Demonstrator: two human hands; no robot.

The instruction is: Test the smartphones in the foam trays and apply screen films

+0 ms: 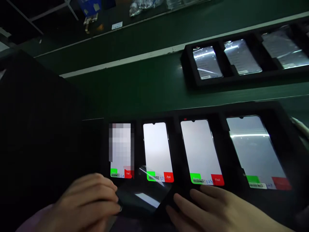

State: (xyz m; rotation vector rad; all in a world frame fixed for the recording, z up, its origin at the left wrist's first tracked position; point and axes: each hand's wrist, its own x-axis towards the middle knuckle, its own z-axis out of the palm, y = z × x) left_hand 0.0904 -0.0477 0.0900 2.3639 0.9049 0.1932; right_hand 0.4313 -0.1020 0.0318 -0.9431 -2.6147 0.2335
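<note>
Several lit phones lie in a row in a black tray [177, 148]. Each screen shows a green block and a red block, some reading "Fail", with a label and blue handwriting at the bottom. A clear glossy sheet [142, 195] with bright glare slants over the lower edge of the second phone [158, 148]. My left hand [89, 199], below the leftmost phone [120, 148], is closed in a pinch at the sheet's left edge. My right hand [205, 206] has its fingers apart, just below the third phone [201, 148]; whether it touches the sheet is unclear.
Another black tray [193, 72] with phones under shiny film stands behind on the green surface [135, 87]. The fourth phone [256, 148] is dimmer. A clear plastic bag [145, 7] and a blue container [89, 7] lie at the back. Deep shadow covers the left side.
</note>
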